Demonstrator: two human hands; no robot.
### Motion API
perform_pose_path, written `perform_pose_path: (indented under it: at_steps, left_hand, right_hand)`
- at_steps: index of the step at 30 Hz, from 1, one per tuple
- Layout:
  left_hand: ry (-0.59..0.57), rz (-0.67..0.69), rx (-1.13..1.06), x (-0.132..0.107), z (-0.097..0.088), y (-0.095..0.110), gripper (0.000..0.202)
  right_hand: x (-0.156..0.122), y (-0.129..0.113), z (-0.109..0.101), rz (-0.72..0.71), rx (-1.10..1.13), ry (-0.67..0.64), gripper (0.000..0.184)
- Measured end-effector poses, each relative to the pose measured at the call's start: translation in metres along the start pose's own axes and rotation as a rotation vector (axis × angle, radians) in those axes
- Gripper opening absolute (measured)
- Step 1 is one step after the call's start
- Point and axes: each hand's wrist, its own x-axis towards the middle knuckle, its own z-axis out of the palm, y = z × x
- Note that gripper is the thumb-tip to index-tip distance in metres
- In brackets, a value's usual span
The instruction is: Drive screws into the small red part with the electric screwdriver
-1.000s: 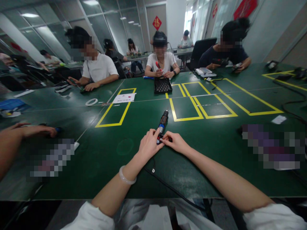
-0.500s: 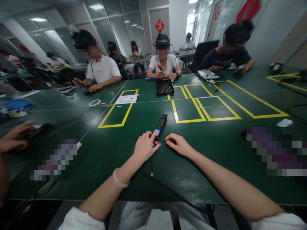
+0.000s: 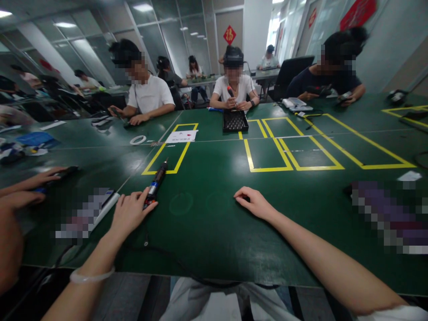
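Observation:
An electric screwdriver, dark with a blue and silver band, lies on the green table with its bit pointing away from me. My left hand is closed over its rear end, the fingers covering part of the body. A black cord trails over the tabletop behind it. Well to the right, my right hand rests on its side, loosely curled with a gap between thumb and fingers and nothing in it.
Yellow tape frames mark the table ahead, with a white paper label on one. A black tray stands before the person opposite. A blurred-out device lies left, another right. A neighbour's hands are at far left.
My left hand has slid the electric screwdriver leftward across the table, its cord trailing along. My right hand has stayed nearly where it was. The view has shifted slightly.

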Motion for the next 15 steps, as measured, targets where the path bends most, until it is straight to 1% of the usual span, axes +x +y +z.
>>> perform_pose_path:
  at_steps: [2,4,7,9,12,14,15]
  left_hand:
    - [-0.021,-0.044,0.018,0.001,0.004,-0.024,0.054]
    - [-0.048,-0.081,0.049,0.003,0.006,-0.044,0.053]
    - [-0.068,-0.135,0.108,0.002,0.008,-0.062,0.053]
    - [-0.047,-0.161,0.127,0.001,0.008,-0.066,0.050]
    - [-0.038,-0.172,0.112,-0.002,0.006,-0.064,0.041]
    - [-0.052,-0.208,0.065,-0.003,0.001,-0.060,0.037]
    - [-0.059,-0.216,-0.001,-0.002,-0.003,-0.057,0.036]
  right_hand:
    - [0.000,0.001,0.001,-0.010,-0.010,-0.002,0.011]
    - [0.000,0.002,0.001,-0.017,-0.021,-0.004,0.011]
    - [0.000,0.003,0.002,-0.023,-0.034,-0.008,0.010]
    - [0.000,0.003,0.001,-0.024,-0.037,-0.013,0.010]
    - [0.000,0.003,0.001,-0.024,-0.036,-0.015,0.010]
    - [0.000,0.003,0.001,-0.025,-0.034,-0.015,0.010]
    - [0.000,0.003,0.001,-0.026,-0.035,-0.014,0.010]
